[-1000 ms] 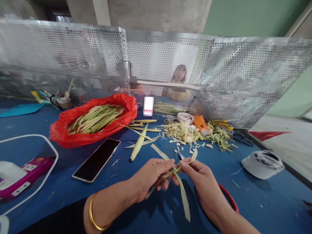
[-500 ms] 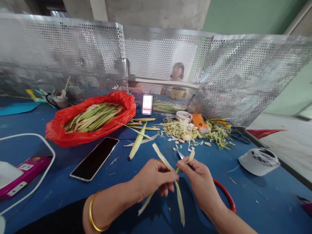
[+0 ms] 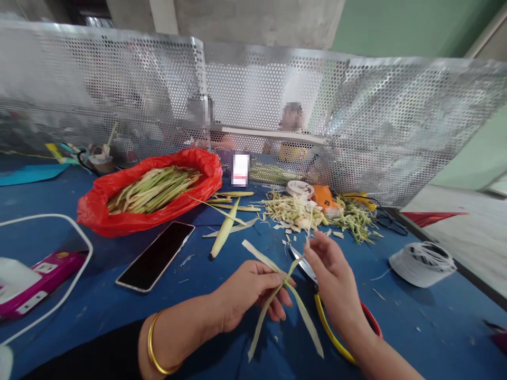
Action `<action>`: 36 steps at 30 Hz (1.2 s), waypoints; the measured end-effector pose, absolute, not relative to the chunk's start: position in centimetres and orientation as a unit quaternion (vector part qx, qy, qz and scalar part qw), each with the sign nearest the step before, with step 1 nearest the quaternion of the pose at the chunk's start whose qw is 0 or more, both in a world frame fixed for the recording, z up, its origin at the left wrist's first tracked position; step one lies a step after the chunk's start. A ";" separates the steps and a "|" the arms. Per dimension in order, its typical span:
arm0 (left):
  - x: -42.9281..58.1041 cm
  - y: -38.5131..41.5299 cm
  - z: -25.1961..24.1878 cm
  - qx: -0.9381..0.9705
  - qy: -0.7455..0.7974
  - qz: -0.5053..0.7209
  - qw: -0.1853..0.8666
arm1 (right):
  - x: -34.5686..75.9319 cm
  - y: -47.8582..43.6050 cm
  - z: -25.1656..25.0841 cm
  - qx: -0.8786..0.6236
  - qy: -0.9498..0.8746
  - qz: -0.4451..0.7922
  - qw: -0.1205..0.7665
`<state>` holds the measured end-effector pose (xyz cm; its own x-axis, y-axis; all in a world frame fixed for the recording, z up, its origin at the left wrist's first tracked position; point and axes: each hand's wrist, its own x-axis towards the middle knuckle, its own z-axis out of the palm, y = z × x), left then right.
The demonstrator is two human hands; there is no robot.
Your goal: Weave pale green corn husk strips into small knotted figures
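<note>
My left hand pinches several pale green leaf strips where they cross, their loose ends spreading up-left and down. One strip runs up to the right, and my right hand grips its end between thumb and fingers. Scissors with a yellow and a red handle lie on the table, partly hidden under my right hand and forearm. Ahead of my left hand a broad pale leaf piece rests near several thin dry stalks.
A red plastic bag of long leaves sits at left, behind a phone. A magenta power strip is further left. Trimmings, a tape roll and a white cord spool lie right. A perforated metal screen stands behind; people sit beyond.
My right hand has moved up and right, drawing a strip out from the crossing. The lower strip ends have swung, and more of the scissors shows. My left hand keeps its pinch.
</note>
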<state>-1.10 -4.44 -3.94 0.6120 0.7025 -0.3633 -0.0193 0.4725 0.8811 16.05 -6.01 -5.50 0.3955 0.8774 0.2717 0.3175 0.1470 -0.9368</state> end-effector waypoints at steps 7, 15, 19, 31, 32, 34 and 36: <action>-0.8 -4.7 -3.9 0.505 0.375 0.191 0.754 | 15.3 -6.8 -5.2 -0.527 -0.701 0.191 0.440; -0.3 -5.4 -4.2 0.531 0.397 0.180 0.727 | 13.7 -7.6 -5.1 -0.527 -0.591 0.405 0.458; -0.4 -5.4 -4.5 0.496 0.401 0.177 0.749 | 13.5 -7.7 -5.3 -0.537 -0.554 0.437 0.463; -0.8 -4.4 -4.4 0.412 0.424 0.353 0.725 | 15.3 -7.9 -5.3 -0.513 -0.707 -0.008 0.486; -0.9 -4.3 -4.2 0.398 0.419 0.382 0.721 | 15.3 -8.1 -5.1 -0.497 -0.730 -0.026 0.469; -1.0 -4.1 -3.7 0.377 0.405 0.419 0.720 | 15.0 -8.4 -5.0 -0.479 -0.769 0.007 0.422; -1.0 -4.3 -3.6 0.362 0.394 0.435 0.724 | 14.2 -8.5 -5.5 -0.491 -0.775 0.063 0.393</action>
